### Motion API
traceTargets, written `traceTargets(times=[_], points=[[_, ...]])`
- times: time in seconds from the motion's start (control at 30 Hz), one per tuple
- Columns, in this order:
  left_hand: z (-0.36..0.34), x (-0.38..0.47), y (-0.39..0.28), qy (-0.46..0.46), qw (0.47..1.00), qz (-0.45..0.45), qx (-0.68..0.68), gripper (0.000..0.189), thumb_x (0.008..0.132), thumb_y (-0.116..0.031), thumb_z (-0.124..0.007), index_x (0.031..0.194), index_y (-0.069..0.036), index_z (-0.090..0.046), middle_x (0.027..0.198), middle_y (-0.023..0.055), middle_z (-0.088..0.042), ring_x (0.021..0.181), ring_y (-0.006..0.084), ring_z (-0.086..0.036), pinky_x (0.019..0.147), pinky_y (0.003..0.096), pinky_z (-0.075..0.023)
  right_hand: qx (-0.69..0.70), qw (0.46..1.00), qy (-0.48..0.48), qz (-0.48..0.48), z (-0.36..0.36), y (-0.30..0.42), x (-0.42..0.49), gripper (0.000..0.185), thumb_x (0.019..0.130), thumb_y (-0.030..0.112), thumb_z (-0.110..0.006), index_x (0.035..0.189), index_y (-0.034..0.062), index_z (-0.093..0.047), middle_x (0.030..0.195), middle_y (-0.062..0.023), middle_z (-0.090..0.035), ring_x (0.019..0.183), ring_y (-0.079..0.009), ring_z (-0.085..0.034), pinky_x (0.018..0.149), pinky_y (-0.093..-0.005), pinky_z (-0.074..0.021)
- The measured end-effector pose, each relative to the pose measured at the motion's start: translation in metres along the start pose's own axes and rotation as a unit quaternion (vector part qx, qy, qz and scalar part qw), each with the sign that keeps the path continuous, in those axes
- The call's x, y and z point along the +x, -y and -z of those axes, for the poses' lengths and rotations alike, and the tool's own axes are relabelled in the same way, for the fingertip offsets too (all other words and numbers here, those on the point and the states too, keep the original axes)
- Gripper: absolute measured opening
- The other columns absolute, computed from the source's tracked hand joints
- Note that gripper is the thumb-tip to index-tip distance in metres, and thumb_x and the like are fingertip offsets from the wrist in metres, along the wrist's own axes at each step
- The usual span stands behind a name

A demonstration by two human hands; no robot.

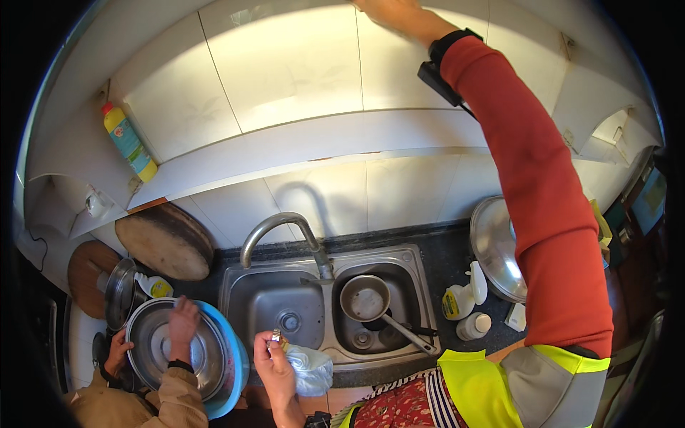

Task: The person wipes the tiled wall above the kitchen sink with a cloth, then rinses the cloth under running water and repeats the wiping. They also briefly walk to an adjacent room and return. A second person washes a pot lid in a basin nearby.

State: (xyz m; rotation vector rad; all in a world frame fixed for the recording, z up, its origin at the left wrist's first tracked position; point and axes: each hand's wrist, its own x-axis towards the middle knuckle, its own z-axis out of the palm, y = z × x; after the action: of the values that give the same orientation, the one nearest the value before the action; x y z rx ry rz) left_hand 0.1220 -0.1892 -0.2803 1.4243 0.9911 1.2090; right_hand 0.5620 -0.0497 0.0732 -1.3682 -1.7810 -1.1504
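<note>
My left hand [275, 369] is in front of the left sink bowl, thumb up, closed around a small object with a silvery top [276, 335]. A crumpled whitish-blue cloth [309, 369] hangs right beside its fingers; whether the hand also grips it is unclear. My right hand [393, 16] is raised high against the tiled wall [289, 59] above the shelf. The top of the picture cuts off its fingers, so what they hold or touch is hidden. Below stands a steel double sink [327, 342], with a long-handled saucepan [365, 297] resting in its right bowl.
At left, a co-worker's hand [183, 323] reaches over a steel basin [147, 369] and a blue basin [238, 369]. A curved faucet [283, 218] rises behind the sink. A spray bottle [458, 300], white jar [474, 326] and lidded pan [495, 246] stand at right. A shelf [321, 134] crosses the wall.
</note>
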Motion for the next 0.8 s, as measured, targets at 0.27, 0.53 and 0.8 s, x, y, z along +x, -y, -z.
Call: traceTargets(times=[0.27, 0.53, 0.8], points=[[0.001, 0.001, 0.002, 0.001, 1.000, -0.010, -0.014, 0.024, 0.095, -0.026, -0.049, 0.087, -0.003, -0.050, 0.079, 0.0014, -0.051, 0.074, 0.0084, -0.045, 0.068, 0.0219, -0.0372, 0.084, 0.915, 0.373, -0.133, -0.080, 0.052, -0.067, 0.021, 0.090, 0.020, -0.045, 0.100, 0.0082, -0.059, 0.103, -0.0107, -0.061, 0.100, -0.0285, -0.056, 0.085, -0.0376, -0.0450], [0.011, -0.001, 0.006, -0.004, 1.000, 0.000, 0.007, 0.018, 0.095, -0.019, -0.047, 0.087, -0.003, -0.050, 0.078, 0.0011, -0.051, 0.074, 0.0081, -0.044, 0.068, 0.0219, -0.0369, 0.001, 0.984, 0.167, -0.063, -0.025, 0.072, 0.008, 0.028, 0.094, 0.026, -0.042, 0.106, 0.0094, -0.061, 0.106, -0.0128, -0.062, 0.101, -0.0285, -0.057, 0.087, -0.0379, -0.0438], [0.001, 0.005, 0.014, 0.016, 0.999, 0.006, -0.028, 0.018, 0.096, -0.020, -0.047, 0.090, -0.003, -0.050, 0.079, 0.0011, -0.051, 0.073, 0.0076, -0.044, 0.067, 0.0212, -0.0374, -0.004, 0.971, 0.205, 0.123, -0.079, 0.076, -0.018, 0.020, 0.084, 0.009, -0.050, 0.101, 0.0048, -0.060, 0.100, -0.0124, -0.060, 0.086, -0.0316, -0.060, 0.075, -0.0405, -0.0484]])
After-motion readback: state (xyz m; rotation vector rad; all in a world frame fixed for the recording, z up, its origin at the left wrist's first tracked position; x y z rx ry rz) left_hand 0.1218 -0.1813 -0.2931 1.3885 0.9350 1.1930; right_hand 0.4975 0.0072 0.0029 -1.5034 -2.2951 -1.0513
